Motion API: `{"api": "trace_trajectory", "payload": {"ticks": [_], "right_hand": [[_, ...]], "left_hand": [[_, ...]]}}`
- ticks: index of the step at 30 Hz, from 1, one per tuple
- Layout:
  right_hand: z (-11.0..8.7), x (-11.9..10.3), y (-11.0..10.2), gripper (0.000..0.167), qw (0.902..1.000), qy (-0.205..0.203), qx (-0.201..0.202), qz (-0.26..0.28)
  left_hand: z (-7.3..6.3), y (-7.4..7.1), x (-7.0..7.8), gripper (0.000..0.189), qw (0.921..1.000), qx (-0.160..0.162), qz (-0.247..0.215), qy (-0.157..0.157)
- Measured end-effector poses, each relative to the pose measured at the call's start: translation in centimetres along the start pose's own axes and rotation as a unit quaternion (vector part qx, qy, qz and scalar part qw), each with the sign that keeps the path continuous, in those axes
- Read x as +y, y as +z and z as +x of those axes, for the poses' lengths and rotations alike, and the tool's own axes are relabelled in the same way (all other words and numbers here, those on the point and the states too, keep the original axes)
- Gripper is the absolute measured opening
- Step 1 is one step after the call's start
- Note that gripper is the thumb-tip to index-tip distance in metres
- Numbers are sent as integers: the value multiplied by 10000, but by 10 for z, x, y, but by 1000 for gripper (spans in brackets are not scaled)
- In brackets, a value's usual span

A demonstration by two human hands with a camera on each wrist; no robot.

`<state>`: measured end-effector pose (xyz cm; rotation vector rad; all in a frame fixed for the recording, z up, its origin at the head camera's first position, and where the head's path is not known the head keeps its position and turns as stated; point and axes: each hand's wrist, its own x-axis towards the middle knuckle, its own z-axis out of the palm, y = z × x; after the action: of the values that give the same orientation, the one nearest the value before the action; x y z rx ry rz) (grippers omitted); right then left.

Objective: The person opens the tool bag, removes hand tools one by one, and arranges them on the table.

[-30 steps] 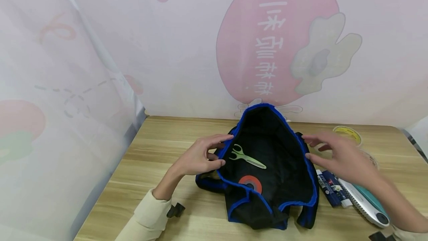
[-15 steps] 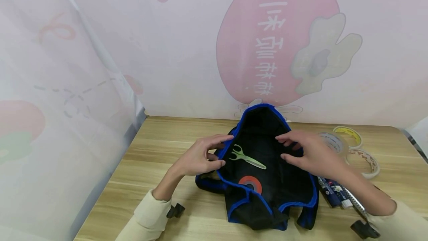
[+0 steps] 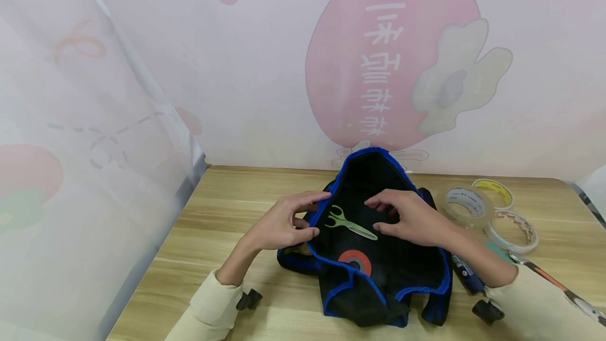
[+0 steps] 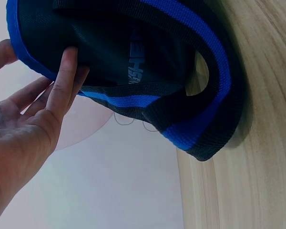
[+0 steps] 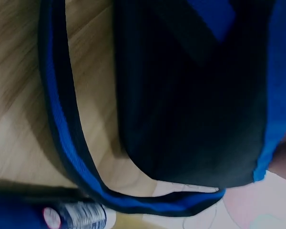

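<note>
A black cloth bag with blue trim [image 3: 347, 304] stands on the table, its mouth facing the head camera. Inside it lie green-handled scissors [image 3: 352, 228] and a red and grey ring-shaped roll [image 3: 360, 259]. My left hand [image 3: 284, 220] holds the bag's left rim; in the left wrist view its fingers [image 4: 62, 86] touch the black outer side. My right hand [image 3: 412, 220] hovers over the bag's mouth, fingers loosely bent around nothing. In the right wrist view, that hand is almost wholly hidden behind the bag's side [image 5: 195, 119].
Right of the bag lie a clear tape roll [image 3: 466, 207], a yellow-cored tape roll [image 3: 494, 193] and a white tape roll [image 3: 513, 231]. A dark blue tube [image 3: 466, 275] and a long tool with an orange stripe [image 3: 549, 275] lie partly under my right arm.
My right hand has moved left from the bag's right rim to over its opening, baring the tape rolls behind. My left hand, the scissors and the bag stay put.
</note>
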<state>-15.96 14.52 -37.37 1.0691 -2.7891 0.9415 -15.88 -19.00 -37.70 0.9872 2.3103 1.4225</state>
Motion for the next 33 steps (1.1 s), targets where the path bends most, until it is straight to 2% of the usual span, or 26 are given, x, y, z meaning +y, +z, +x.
{"api": "trace_trajectory", "payload": {"ticks": [14, 26, 33], "right_hand": [[16, 2, 28, 40, 9971, -128, -627, 421], [16, 7, 50, 36, 9903, -200, -1065, 870], [15, 10, 60, 38, 9859, -99, -1360, 971]], "left_hand": [[0, 0, 1, 72, 10000, -27, 34, -3], [-1, 0, 1, 72, 9999, -23, 103, 3], [-2, 0, 1, 72, 10000, -29, 43, 29]]}}
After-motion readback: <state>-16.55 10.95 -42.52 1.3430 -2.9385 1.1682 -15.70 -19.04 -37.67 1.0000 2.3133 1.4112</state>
